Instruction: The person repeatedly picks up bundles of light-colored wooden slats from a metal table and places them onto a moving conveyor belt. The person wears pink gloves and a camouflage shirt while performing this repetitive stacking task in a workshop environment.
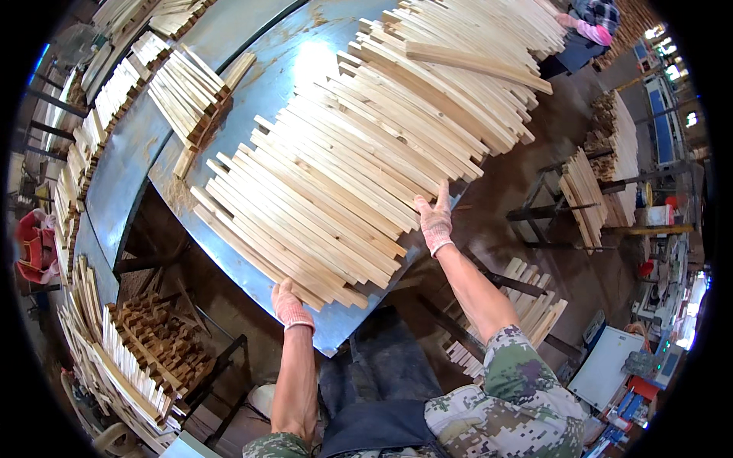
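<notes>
Two gloved hands at a spread of pale wooden slats

The left hand (290, 304) presses flat on the near slat ends; the right hand (435, 217), fingers spread open, touches the side of the slats (336, 183), which lie rough and straight on a blue metal table (267, 84) beyond both hands.

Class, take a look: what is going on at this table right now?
A person in pink work gloves stands at a blue metal table covered with a wide layer of pale wooden slats. The left hand presses the slats' near ends; the right hand rests flat on their edge. More slat stacks lie behind.
</notes>
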`<state>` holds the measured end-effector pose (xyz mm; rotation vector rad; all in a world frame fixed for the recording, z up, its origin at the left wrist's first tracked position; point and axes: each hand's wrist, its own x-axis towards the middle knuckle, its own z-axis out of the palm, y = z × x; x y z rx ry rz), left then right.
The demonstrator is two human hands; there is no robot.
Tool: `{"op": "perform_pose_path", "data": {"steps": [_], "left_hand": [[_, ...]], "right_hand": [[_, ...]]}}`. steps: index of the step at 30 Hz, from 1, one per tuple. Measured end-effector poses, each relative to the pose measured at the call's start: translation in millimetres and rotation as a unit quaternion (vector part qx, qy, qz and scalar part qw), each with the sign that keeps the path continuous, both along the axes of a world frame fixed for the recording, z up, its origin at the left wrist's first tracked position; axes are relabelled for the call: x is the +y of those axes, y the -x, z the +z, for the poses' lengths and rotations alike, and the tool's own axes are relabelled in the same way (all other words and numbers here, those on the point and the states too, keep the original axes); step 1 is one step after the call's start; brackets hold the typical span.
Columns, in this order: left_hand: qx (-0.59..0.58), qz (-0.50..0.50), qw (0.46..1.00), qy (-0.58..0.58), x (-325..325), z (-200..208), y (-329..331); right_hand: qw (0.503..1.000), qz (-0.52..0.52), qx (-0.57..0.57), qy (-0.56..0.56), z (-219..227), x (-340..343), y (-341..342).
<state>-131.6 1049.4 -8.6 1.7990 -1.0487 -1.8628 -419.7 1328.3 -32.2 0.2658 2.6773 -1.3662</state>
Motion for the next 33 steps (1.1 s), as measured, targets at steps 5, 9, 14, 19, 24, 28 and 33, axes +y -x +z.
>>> {"op": "perform_pose_path", "data": {"steps": [5, 9, 14, 19, 24, 28, 33], "left_hand": [[-0.01, -0.066, 0.995, 0.074, -16.8, -14.3, -9.3], [-0.067, -0.117, 0.98, 0.147, -34.7, -12.1, -2.9], [-0.123, -0.114, 0.974, 0.15, -71.2, -16.6, -21.0], [-0.179, -0.159, 0.932, 0.272, -106.0, -66.4, -66.3], [-0.171, -0.086, 0.937, 0.294, -118.4, -65.8, -44.8], [-0.176, -0.053, 0.927, 0.328, -120.3, -86.6, -36.0], [-0.118, -0.091, 0.942, 0.3, -117.9, -81.3, -45.9]], "right_hand": [[1.0, -0.004, 0.022, 0.007, 11.9, -14.2, -6.9], [0.999, 0.02, -0.01, 0.035, 25.4, -34.7, -48.4], [0.995, 0.046, 0.079, 0.048, -5.3, -18.0, -87.8], [0.979, 0.167, 0.09, 0.069, 41.1, -32.9, -5.8], [0.91, 0.4, 0.111, 0.01, 35.3, -98.6, 93.6], [0.918, 0.385, 0.057, 0.08, 5.1, -140.2, 107.5], [0.901, 0.367, -0.075, 0.22, 13.1, -125.6, 71.2]]}}
